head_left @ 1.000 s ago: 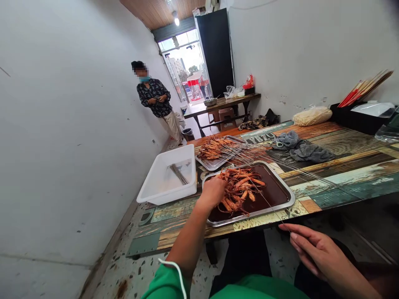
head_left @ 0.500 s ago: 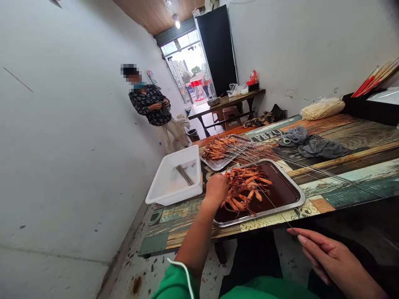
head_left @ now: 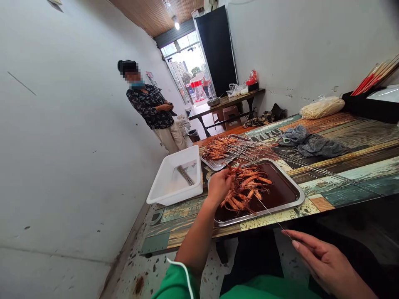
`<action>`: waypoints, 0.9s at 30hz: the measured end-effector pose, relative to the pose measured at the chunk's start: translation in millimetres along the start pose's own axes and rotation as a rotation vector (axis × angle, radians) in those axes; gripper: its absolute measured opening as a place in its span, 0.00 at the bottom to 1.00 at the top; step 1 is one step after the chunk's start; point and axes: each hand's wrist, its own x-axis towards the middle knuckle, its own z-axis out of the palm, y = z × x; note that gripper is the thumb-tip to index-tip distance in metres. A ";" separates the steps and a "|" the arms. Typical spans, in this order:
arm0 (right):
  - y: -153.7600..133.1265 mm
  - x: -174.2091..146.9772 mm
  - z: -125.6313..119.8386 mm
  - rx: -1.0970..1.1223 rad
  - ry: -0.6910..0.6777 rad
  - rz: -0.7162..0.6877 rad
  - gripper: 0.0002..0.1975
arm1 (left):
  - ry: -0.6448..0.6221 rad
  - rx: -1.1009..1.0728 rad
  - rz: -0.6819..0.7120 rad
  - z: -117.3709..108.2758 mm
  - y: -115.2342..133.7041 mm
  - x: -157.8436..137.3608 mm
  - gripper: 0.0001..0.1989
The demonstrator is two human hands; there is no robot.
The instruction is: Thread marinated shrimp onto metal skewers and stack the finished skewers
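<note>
A metal tray (head_left: 288,205) with dark red-brown liquid holds a heap of long reddish-brown food pieces (head_left: 249,182) with thin trailing ends; their kind I cannot make out. Over the heap's left side my left hand (head_left: 219,185) is closed, with the end of one such piece showing above its fingers. My right hand (head_left: 318,255), past the table's near edge, pinches a thin metal skewer (head_left: 271,214) between thumb and fingers. The skewer slants up leftward over the tray rim, its far end at the pieces.
A white plastic tub (head_left: 174,199) with several skewers stands left. Behind, a second tray (head_left: 215,165) bears loaded skewers, their bare ends fanning right across the table. Grey cloths (head_left: 321,146) and a bagged bundle (head_left: 322,108) lie farther right. A person (head_left: 152,108) stands by the left wall.
My left hand has lifted slightly and turned, bringing a piece into view above its fingers. The right hand has shifted a little left with the skewer. The person's hands and stance have changed.
</note>
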 end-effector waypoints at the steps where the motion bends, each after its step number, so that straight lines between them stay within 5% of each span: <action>1: 0.0 0.1 0.3 -0.018 0.018 -0.040 0.20 | 0.017 -0.118 -0.022 0.6 0.3 0.4 0.11; 6: 0.1 -1.8 2.6 -0.083 -0.015 -0.112 0.18 | -0.030 -0.641 -0.122 1.1 5.2 1.6 0.12; 15: -10.8 -12.0 3.9 -0.198 0.143 -0.305 0.14 | -0.216 -1.149 -0.298 6.7 10.4 1.0 0.19; 27: -1.8 -9.5 0.6 -0.329 0.185 -0.459 0.16 | -0.321 -1.381 -0.446 9.1 5.7 5.2 0.06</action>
